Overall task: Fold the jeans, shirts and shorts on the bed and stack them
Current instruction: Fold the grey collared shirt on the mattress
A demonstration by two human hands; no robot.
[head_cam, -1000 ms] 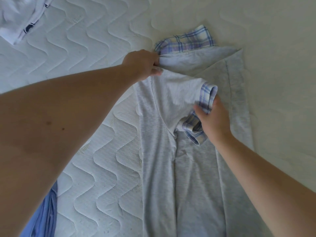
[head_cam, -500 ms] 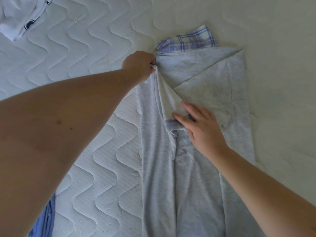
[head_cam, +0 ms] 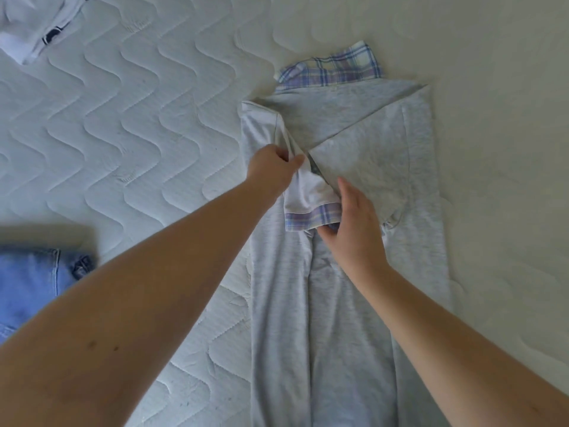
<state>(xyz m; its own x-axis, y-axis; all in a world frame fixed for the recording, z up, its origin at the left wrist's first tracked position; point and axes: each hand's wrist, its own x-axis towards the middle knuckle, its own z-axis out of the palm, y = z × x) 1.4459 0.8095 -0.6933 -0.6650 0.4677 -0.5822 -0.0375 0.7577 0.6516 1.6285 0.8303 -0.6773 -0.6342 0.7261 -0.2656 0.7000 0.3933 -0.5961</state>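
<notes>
Left hand [head_cam: 272,167] pinches the upper edge of the grey shirt's [head_cam: 369,167] folded-in left sleeve [head_cam: 308,201], right hand [head_cam: 354,223] lies on the sleeve's plaid cuff with fingers mostly straight and the thumb tucked under its corner; the shirt lies lengthwise on the bed [head_cam: 138,118], both sides folded toward the middle; step in hand looks like sleeve tidying. Next move probably calls for flattening that sleeve, then folding hem to collar; hem cut off by the frame's bottom edge, jeans [head_cam: 27,285] and a white garment [head_cam: 34,29] only partly in view.
</notes>
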